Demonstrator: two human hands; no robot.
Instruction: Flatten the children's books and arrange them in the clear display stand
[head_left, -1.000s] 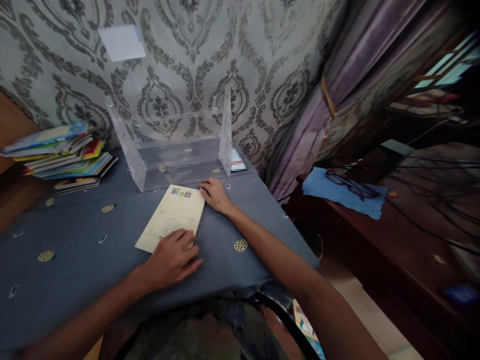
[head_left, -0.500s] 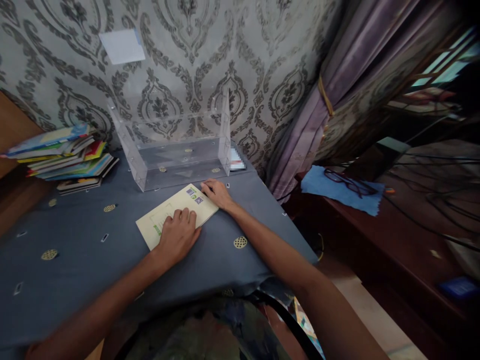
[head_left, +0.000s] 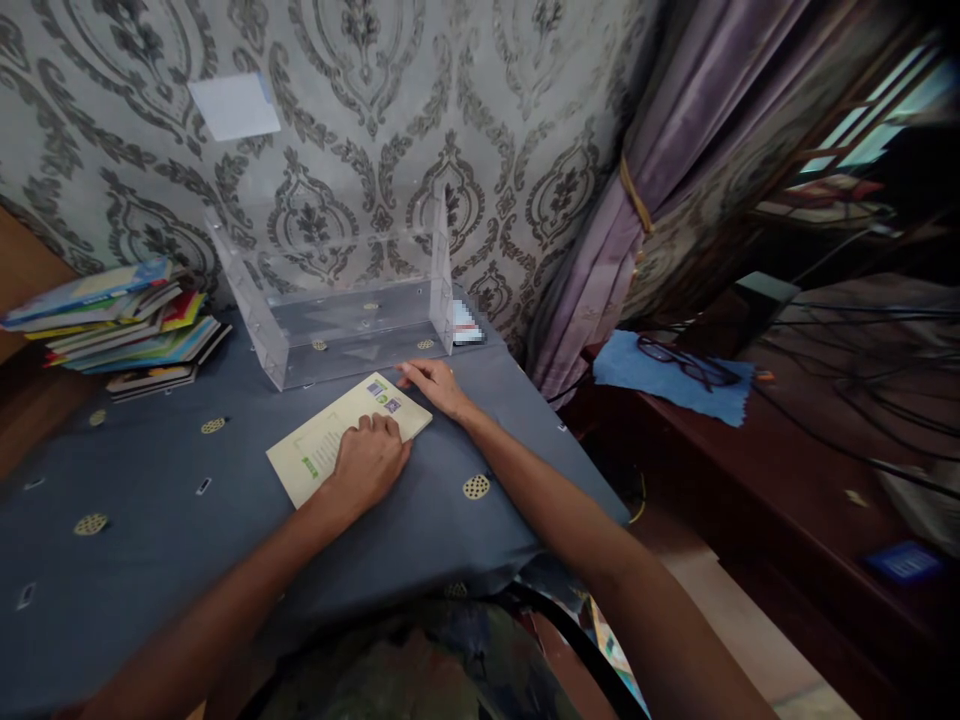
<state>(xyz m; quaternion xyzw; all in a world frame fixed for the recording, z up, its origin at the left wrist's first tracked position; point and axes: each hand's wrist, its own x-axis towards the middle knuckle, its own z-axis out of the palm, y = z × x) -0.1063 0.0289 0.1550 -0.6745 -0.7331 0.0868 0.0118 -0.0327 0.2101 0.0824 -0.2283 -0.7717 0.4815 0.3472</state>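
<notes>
A cream-coloured thin book (head_left: 300, 462) lies aslant on the cloth-covered table, a green label and small printed codes on its upward face. My left hand (head_left: 373, 460) is on the cover near the book's lower right edge, fingers bent together over it and thumb by the edge. At the far right end, my right hand (head_left: 435, 386) has its fingers closed by the book's corner; their tips are partly hidden. Just behind the book stands a clear plastic rack (head_left: 272, 350).
A stack of books (head_left: 124, 318) sits at the left. Right of the rack lies a blurred printed item (head_left: 466, 322). Across a gap, a dark red desk (head_left: 667, 450) bears a blue cloth (head_left: 622, 365), glasses (head_left: 694, 365) and cables. A purple curtain (head_left: 600, 260) hangs between.
My left hand has slid rightward over the book, uncovering more of the print. My right hand stays by the far corner. The whole view has shifted slightly.
</notes>
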